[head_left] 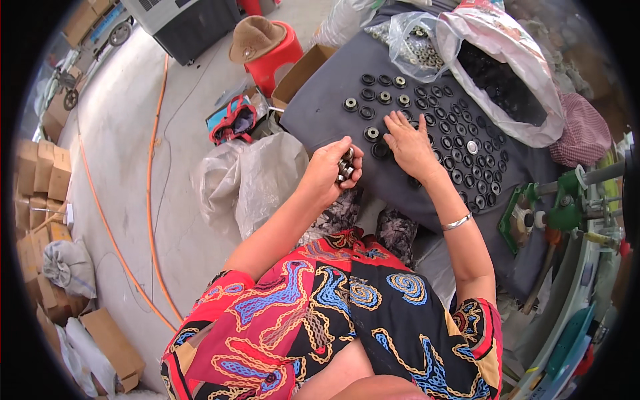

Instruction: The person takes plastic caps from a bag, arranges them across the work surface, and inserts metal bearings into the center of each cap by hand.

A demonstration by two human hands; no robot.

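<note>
My left hand (pixel 335 167) is closed around several small shiny metal bushings (pixel 345 167), held above the table's near left edge. My right hand (pixel 409 145) reaches over the table with its fingers stretched out, the fingertips among the black rings (pixel 460 141). Whether a small piece lies under those fingers is hidden. The rings lie flat in loose rows on a dark grey cloth (pixel 320 100). Toward the left of the rows, a few rings have metal pieces in their centres, such as the ring with a bushing (pixel 372 134). One bright silver disc (pixel 473 147) sits among the rings on the right.
At the far side stand a clear plastic bag (pixel 403 57) of small metal parts and a white sack (pixel 553 127) of black pieces. A green metal fixture (pixel 570 203) borders the right. Left are a red stool (pixel 283 57) with a brown hat (pixel 257 39), and orange hoses (pixel 152 140).
</note>
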